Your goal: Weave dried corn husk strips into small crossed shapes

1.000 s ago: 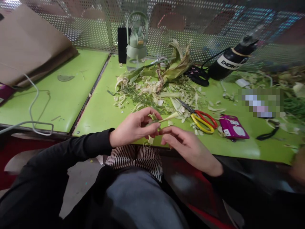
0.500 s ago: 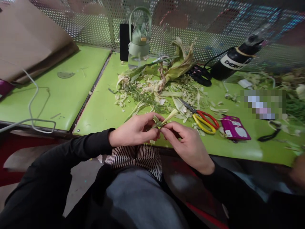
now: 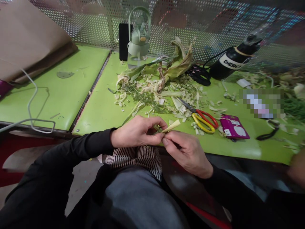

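A pale yellow-green corn husk strip sticks up between my hands at the front of the table, its lower part bunched and green. My left hand pinches it between thumb and curled fingers, which hide part of it. My right hand is closed too, thumb and forefinger pressed at the strip's lower end, touching the left fingertips. What exactly lies between the right fingertips is too small to tell. Just beyond, husk scraps lie strewn about, with scissors with red and yellow handles to the right.
Large dried husks lie behind the scraps, near a light green water bottle and a black bottle. A purple packet sits right of the scissors. A brown paper bag is at left. Another person's hand shows at the right edge.
The husk strip has tipped lower and slightly right. My left fingers have closed further over its bunched part, and my right hand has shifted slightly down, staying at the strip.
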Motion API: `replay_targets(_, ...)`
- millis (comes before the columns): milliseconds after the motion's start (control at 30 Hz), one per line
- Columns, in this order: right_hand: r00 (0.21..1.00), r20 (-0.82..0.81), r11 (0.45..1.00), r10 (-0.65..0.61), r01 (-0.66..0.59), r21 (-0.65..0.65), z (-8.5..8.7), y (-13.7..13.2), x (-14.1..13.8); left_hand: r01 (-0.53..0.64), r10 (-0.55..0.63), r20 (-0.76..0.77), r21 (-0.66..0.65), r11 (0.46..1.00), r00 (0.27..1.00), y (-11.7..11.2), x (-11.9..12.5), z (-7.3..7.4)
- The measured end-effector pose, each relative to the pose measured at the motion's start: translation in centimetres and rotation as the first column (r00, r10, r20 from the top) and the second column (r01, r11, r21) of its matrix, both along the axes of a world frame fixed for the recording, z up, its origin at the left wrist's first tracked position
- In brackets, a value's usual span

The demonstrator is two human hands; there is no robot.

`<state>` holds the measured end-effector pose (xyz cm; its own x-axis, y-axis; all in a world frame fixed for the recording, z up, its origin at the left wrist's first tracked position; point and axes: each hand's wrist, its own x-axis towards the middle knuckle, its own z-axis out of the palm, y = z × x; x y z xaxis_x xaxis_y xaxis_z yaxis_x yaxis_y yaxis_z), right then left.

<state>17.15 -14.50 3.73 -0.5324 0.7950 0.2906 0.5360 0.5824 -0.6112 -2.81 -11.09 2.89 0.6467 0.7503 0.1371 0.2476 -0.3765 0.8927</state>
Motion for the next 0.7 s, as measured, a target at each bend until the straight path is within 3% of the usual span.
replay_targets(100,1.000,-0.028,1.000,-0.006,0.006,-0.018,-0.7,0.1,0.1,-0.003,0.003,-0.018,-0.016,1.000,1.000,0.3,0.1,0.0)
replay_targets(200,0.993,-0.094,0.992,-0.073,0.062,-0.111,-1.4,0.7,0.3,0.040,-0.028,0.074,-0.170,0.985,0.997,1.2,0.0,-0.3)
replay_targets(300,0.969,-0.210,0.970,-0.131,0.081,-0.231,-1.8,1.4,0.6,0.273,-0.176,0.266,-0.396,0.877,0.948,2.7,-0.4,-1.2)
replay_targets(367,0.952,-0.265,0.957,-0.153,0.075,-0.282,-1.9,1.8,0.8,0.366,-0.189,0.390,-0.451,0.814,0.901,3.6,-0.8,-2.0)
replay_targets(433,0.943,-0.288,0.949,-0.165,0.073,-0.305,-1.8,2.0,0.9,0.310,-0.155,0.365,-0.417,0.855,0.918,4.3,-0.9,-2.6)
replay_targets(533,0.955,-0.254,0.948,-0.154,0.070,-0.311,-1.7,2.5,0.9,0.087,-0.052,0.196,-0.172,0.981,0.979,4.8,-0.5,-2.8)
replay_targets(600,0.971,-0.193,0.950,-0.143,0.079,-0.303,-1.5,3.0,0.9,-0.011,0.026,0.184,-0.081,0.997,0.983,5.0,0.0,-2.5)
replay_targets(700,0.984,-0.121,0.949,-0.129,0.087,-0.304,-1.3,4.1,1.1,0.057,0.002,0.259,-0.222,0.973,0.966,5.3,0.5,-2.1)
